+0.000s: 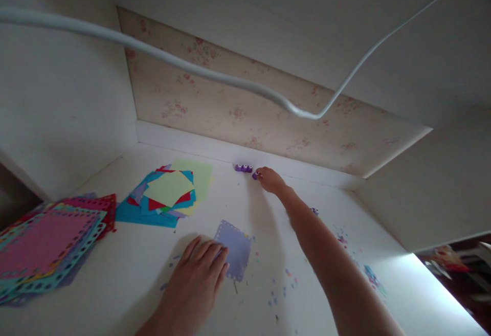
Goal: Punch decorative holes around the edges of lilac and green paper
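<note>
My left hand (199, 272) lies flat on the white desk, fingers stretched out, fingertips on the edge of a lavender paper square (236, 249) with punched borders. My right hand (270, 179) reaches far back near the wall and pinches a small purple punch (255, 175). Just left of it stands a row of three more purple punches (244, 168).
A pile of plain coloured paper squares (163, 195) lies left of centre. A stack of punched sheets (49, 241) sits at the far left. Another small purple punch (315, 211) peeks out behind my right forearm. Paper confetti (284, 285) is scattered on the right. A white cable (230, 77) hangs across.
</note>
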A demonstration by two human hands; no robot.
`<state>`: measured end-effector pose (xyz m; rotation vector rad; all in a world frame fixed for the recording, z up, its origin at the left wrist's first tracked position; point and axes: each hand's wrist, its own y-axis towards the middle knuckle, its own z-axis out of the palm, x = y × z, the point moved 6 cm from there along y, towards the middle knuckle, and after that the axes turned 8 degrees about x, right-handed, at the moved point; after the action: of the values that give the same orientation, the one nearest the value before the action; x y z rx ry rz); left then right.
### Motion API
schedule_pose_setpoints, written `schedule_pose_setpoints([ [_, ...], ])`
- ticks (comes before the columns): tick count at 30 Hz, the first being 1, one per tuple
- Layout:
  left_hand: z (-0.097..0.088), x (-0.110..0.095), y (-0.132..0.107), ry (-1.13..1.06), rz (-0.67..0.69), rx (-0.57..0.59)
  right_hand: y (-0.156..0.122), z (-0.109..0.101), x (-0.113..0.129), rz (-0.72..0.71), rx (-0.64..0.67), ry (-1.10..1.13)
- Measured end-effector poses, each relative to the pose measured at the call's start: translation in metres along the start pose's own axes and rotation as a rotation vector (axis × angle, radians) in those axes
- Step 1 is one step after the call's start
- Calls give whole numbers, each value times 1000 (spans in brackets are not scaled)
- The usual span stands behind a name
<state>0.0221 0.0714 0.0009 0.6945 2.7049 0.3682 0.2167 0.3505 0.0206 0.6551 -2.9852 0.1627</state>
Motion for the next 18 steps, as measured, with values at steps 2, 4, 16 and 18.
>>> schedule_pose_setpoints([
  [2, -1, -2, 0, -1, 5, 23, -10, -2, 2, -11, 26, 4],
  [4, -2, -2, 0, -8, -5, 46, -23, -2, 7, -30, 50, 21],
  [16, -4, -4, -6, -126, -34, 160, -183, 19, 81, -192, 31, 318],
  [18, -7, -6, -7, -136, -71, 189, -211, 25, 91, -209, -25, 410],
])
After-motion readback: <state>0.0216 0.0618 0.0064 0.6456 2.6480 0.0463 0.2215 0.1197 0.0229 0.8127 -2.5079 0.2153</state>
